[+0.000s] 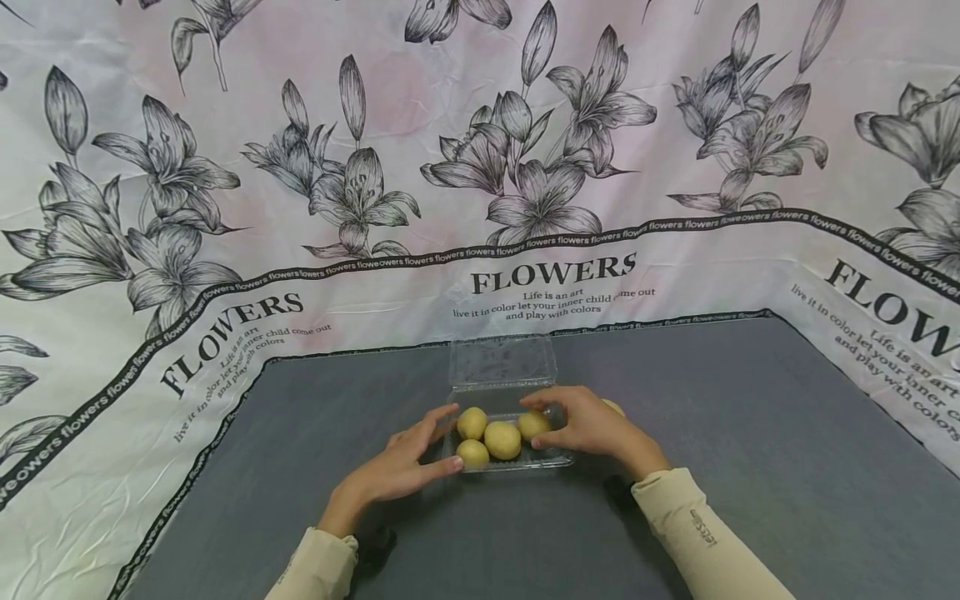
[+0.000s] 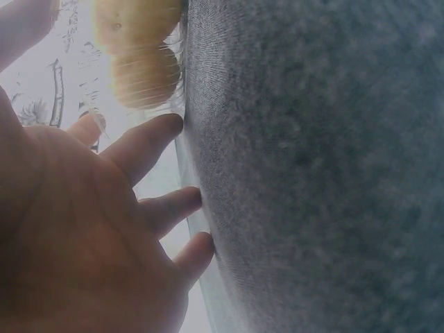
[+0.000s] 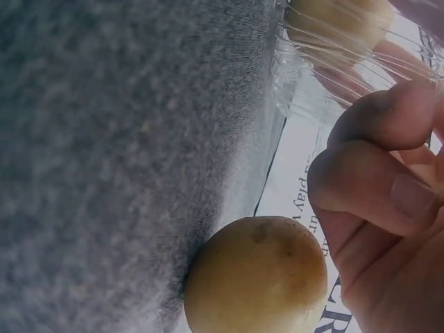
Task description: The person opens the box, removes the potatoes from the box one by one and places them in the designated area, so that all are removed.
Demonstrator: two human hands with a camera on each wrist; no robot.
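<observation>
A clear plastic clamshell box [image 1: 517, 467] stands on the grey table with its lid [image 1: 502, 360] raised at the back. Yellow, potato-like round pieces lie inside: one in the middle [image 1: 502, 440], two at the left and one at the right [image 1: 533, 425]. My right hand [image 1: 592, 423] reaches over the box's right side, thumb and index finger around the right-hand potato. Spread along the left side, my left hand [image 1: 401, 462] touches the box's edge with its thumb, fingers fairly straight. A loose potato [image 3: 257, 277] rests on the table beside my right hand, mostly hidden in the head view.
Grey cloth covers the table [image 1: 337, 417]. Behind and along both sides hangs a white and pink curtain [image 1: 390, 200] with flower drawings and printed words, meeting the table's far edge close behind the raised lid.
</observation>
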